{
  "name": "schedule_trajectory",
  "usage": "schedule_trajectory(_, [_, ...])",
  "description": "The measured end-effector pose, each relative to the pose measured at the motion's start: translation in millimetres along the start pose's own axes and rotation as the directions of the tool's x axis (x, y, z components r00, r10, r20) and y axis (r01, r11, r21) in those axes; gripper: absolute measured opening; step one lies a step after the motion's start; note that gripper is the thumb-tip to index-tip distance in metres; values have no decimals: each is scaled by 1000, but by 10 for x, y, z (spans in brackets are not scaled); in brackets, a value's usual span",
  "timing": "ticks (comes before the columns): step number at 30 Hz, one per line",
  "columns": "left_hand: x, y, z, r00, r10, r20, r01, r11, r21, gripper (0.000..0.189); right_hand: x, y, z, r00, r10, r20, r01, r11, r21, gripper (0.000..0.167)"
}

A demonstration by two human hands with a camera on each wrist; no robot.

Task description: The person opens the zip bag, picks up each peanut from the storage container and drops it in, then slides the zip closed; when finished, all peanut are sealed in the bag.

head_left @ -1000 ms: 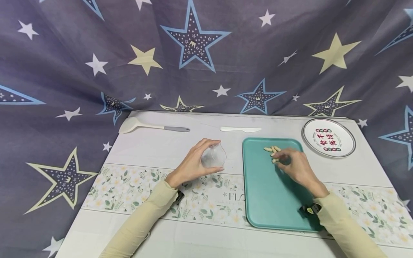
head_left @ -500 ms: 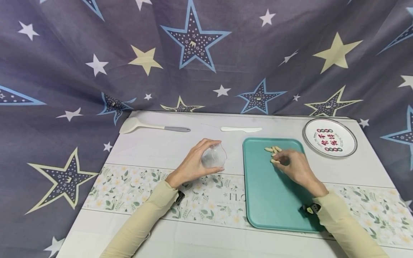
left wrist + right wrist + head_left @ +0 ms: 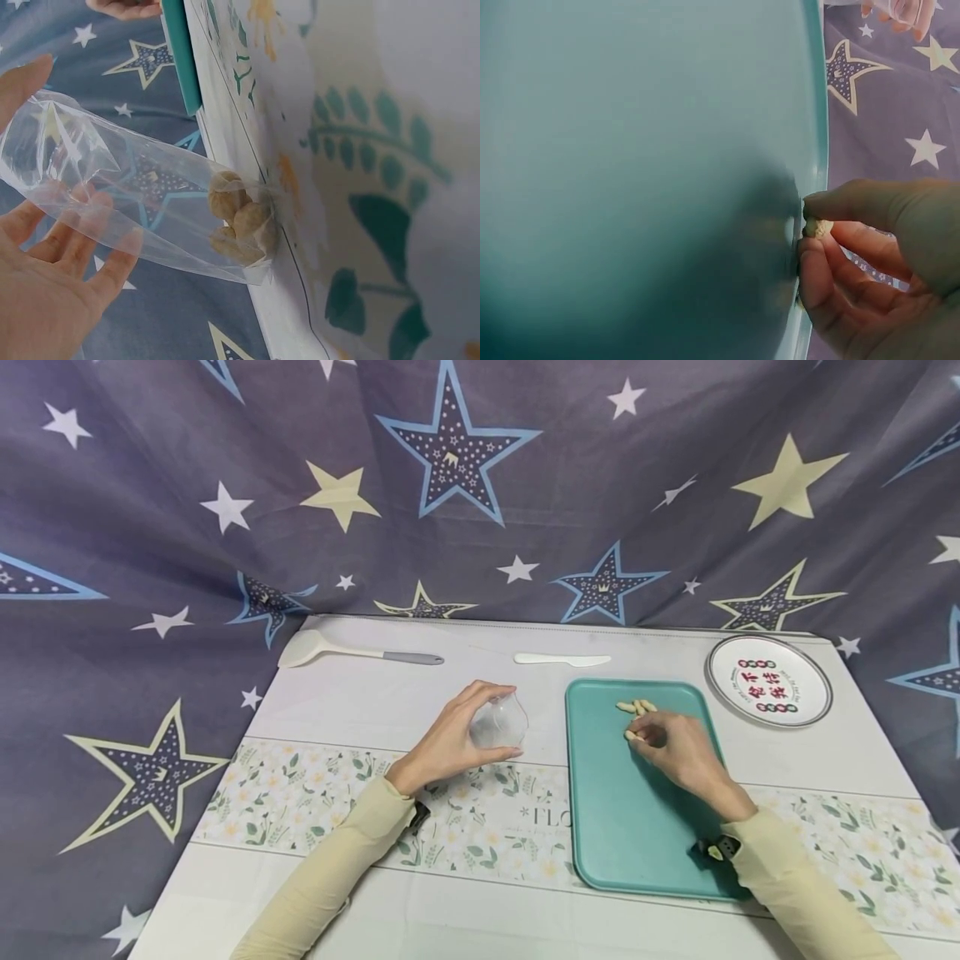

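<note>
My left hand (image 3: 450,735) holds a clear plastic bag (image 3: 172,195) upright by its upper part, thumb on one side and fingers round the other. Several walnuts (image 3: 247,219) lie at the bottom of the bag, which stands on the table left of the teal tray (image 3: 637,835). Over the far part of that tray, my right hand (image 3: 686,756) pinches a peanut in its shell (image 3: 822,228) between thumb and fingertips. Several more unshelled peanuts (image 3: 637,706) lie just beyond those fingertips, partly hidden by the hand.
A cream spoon (image 3: 352,652) with a grey handle end lies at the back left. Right of it is a white knife (image 3: 562,659). At the back right, beside the tray, sits a white plate (image 3: 798,685) with red lettering. A star-patterned curtain (image 3: 480,560) hangs behind the table.
My right hand has shifted slightly left over the tray, and the pinched peanut has come a little away from the others. The left hand and its bag stay in place.
</note>
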State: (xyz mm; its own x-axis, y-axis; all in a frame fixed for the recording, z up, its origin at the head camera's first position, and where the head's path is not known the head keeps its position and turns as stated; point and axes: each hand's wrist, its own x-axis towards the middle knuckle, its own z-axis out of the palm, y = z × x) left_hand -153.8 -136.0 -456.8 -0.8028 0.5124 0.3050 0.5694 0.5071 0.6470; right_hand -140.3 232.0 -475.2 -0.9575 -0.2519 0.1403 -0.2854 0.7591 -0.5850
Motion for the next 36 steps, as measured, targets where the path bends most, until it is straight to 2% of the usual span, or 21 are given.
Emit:
schedule_trajectory(11, [4,12,1,1000,8,2,-8,1000,-4,88,73,-281,126,998,-48,-43,51,996,71,14])
schedule_trajectory(18, [-1,16,-3,1000,5,1,-5,1000,3,88,130,-516,227,998,-57,-19,59,986,158,13])
schedule_trajectory(26, [-14,23,6,1000,15,-4,-15,1000,-4,88,198,-795,335,996,-86,6,81,956,282,11])
schedule_trajectory(36, [-25,34,4,1000,13,-1,-13,1000,-11,88,276,-1111,324,996,-94,9,87,948,307,9])
